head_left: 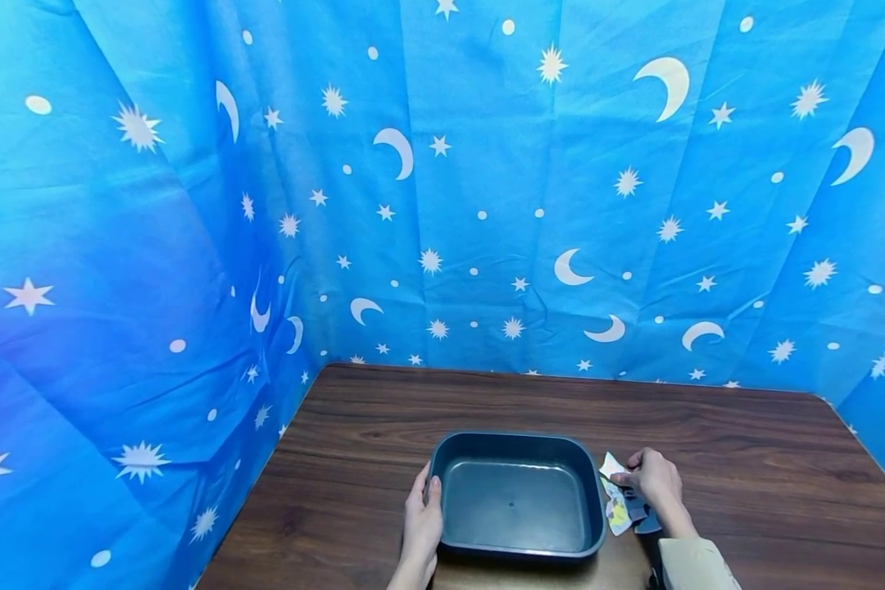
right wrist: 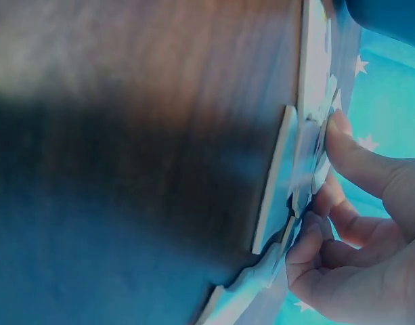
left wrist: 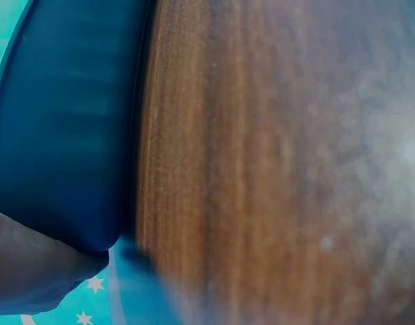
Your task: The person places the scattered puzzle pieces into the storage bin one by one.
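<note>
A dark blue-grey rectangular plastic basin (head_left: pixel 522 551) stands on the wooden table, with nothing inside it. My left hand (head_left: pixel 422 520) grips its left side, thumb up at the rim and fingers along the outer wall. In the left wrist view the basin's wall (left wrist: pixel 65 128) sits close to the tabletop. Beside the basin's right side lies a small overlapping pile of flat, irregular-edged puzzle pieces (head_left: pixel 618 516), some white and yellow, others grey. My right hand (head_left: pixel 656 483) pinches a piece (right wrist: pixel 321 162) at the pile between thumb and curled fingers.
The brown wood-grain table (head_left: pixel 354 459) has rounded far corners. Blue curtains (head_left: pixel 487 180) with white moons and stars hang behind it and along the left. A small dark object (head_left: pixel 655 578) shows at the bottom edge, beside the right sleeve (head_left: pixel 696 565).
</note>
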Motion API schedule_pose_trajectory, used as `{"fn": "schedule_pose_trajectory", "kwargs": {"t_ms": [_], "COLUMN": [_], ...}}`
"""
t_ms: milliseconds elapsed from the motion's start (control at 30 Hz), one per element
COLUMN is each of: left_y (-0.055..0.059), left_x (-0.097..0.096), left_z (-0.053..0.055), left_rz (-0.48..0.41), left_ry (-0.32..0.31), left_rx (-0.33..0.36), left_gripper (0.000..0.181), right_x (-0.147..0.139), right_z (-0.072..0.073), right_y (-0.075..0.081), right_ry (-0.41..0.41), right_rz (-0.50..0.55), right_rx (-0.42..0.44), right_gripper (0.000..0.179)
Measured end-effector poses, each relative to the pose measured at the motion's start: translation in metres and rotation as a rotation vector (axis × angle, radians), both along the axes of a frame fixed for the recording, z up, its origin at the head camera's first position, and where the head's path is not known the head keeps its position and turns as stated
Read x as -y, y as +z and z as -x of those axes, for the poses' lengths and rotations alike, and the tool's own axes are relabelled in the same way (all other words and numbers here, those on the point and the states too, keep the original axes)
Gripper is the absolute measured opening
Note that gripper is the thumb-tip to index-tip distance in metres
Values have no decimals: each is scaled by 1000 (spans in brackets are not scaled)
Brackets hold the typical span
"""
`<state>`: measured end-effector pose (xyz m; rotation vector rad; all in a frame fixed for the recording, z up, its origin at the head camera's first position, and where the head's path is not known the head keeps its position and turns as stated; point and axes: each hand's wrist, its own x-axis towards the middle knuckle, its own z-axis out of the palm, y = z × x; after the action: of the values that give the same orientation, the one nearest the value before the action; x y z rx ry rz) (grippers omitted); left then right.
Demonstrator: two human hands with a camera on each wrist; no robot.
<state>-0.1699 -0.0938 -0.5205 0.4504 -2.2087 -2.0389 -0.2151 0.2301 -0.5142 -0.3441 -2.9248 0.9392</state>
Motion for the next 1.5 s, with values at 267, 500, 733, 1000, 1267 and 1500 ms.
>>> {"fn": "schedule_pose_trajectory", "kwargs": {"t_ms": [267,500,733,1000,1267,1500], "left_y": [-1,-1,2,1,2,4], "left_x": [0,1,2,-1,-1,-1], "left_z": [1,0,1,0,-1,-3], "left_rz": [9,31,46,36,21,17], "left_ry": [4,5,12,13,28,14], "left_rx": [4,7,25,28,4,-13], "left_gripper": [42,42,42,40,39,38], "right_x": [2,-1,-9,22,69,105], "right_z": [-1,0,32,34,25,34], "right_y": [5,18,11,47,79,78], "right_ry": [-25,-83,-99,-79,1,81], "right_rz": [34,99,188,330,527,648], "right_rx": [7,-99,-173,-162,-103,-48], "right_gripper": [19,14,27,27,21,18]}}
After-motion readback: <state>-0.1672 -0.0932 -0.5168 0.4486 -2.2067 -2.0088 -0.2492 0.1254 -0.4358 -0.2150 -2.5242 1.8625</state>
